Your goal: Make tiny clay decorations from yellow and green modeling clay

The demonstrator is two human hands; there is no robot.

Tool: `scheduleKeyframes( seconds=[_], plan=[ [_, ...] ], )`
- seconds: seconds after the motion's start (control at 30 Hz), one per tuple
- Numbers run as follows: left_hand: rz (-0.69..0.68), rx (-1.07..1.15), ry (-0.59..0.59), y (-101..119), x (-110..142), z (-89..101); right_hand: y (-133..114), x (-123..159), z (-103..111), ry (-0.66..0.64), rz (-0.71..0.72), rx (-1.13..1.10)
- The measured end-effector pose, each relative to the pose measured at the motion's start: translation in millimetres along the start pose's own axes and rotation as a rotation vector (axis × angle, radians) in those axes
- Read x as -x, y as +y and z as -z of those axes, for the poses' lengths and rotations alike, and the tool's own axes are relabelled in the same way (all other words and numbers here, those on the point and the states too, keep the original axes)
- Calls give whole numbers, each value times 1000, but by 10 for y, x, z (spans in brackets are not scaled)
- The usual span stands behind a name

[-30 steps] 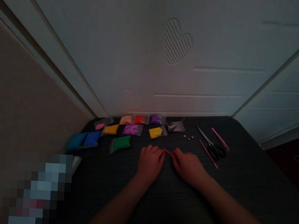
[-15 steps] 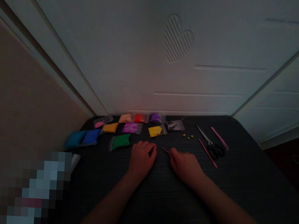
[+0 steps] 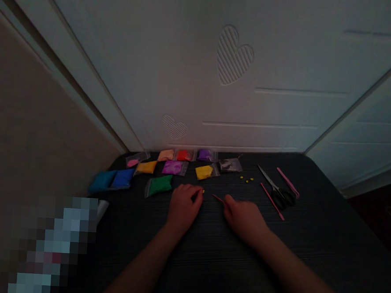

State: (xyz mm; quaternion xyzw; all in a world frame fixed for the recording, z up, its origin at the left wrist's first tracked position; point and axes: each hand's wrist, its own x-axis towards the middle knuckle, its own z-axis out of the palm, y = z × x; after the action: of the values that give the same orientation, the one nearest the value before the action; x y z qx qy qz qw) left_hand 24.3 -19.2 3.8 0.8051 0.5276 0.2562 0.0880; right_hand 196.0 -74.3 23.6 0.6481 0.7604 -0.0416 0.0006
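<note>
My left hand (image 3: 185, 205) rests over the dark table, thumb and forefinger pinching a tiny yellow clay piece (image 3: 203, 191). Across a small gap, my right hand (image 3: 243, 214) is closed around a thin pink modelling tool (image 3: 218, 198), its tip pointing left toward the yellow piece without touching it. Most of the tool's handle is hidden inside the fist. Beyond the right hand lie several little yellow pieces with dark spots (image 3: 247, 181). A second pink modelling tool (image 3: 272, 201) lies to the right of that hand.
Black-handled scissors (image 3: 275, 187) and pink tweezers (image 3: 288, 182) lie at the right. Bags of coloured clay, among them a green bag (image 3: 160, 185), a yellow bag (image 3: 204, 172) and a blue bag (image 3: 123, 178), line the back and left. A white panel (image 3: 186, 75) rises behind the table.
The view has shifted slightly. The yellow piece now shows at my left fingertips, where it was hardly visible before. My right hand keeps the pink tool in nearly the same place.
</note>
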Motion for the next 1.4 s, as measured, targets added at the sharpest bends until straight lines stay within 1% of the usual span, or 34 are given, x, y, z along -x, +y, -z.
scheduleKeyframes(
  seconds=[0.1, 0.2, 0.33, 0.6, 0.8, 1.03, 1.27, 1.4],
  plan=[
    [11, 20, 5, -18, 0, -5, 32, 20, 3, -9, 4, 4],
    [-8, 25, -6, -2, -3, -12, 29, 8, -2, -7, 7, 6],
    [-32, 17, -18, 28, 2, -20, 5, -22, -12, 7, 9, 4],
    [-39, -1, -27, 9, 9, -32, 72, 13, 0, 28, 31, -12],
    [-53, 1, -47, 33, -3, -35, 52, -12, -14, 57, 22, -43],
    [-71, -25, -50, 32, 13, -32, 146, -18, 45, 87, -27, -119],
    [-163, -76, -134, 180, 49, -65, 260, -46, 67, 111, -111, -121],
    [-174, -82, -145, 190, 50, -76, 257, -62, 49, 108, -138, -121]
  ],
)
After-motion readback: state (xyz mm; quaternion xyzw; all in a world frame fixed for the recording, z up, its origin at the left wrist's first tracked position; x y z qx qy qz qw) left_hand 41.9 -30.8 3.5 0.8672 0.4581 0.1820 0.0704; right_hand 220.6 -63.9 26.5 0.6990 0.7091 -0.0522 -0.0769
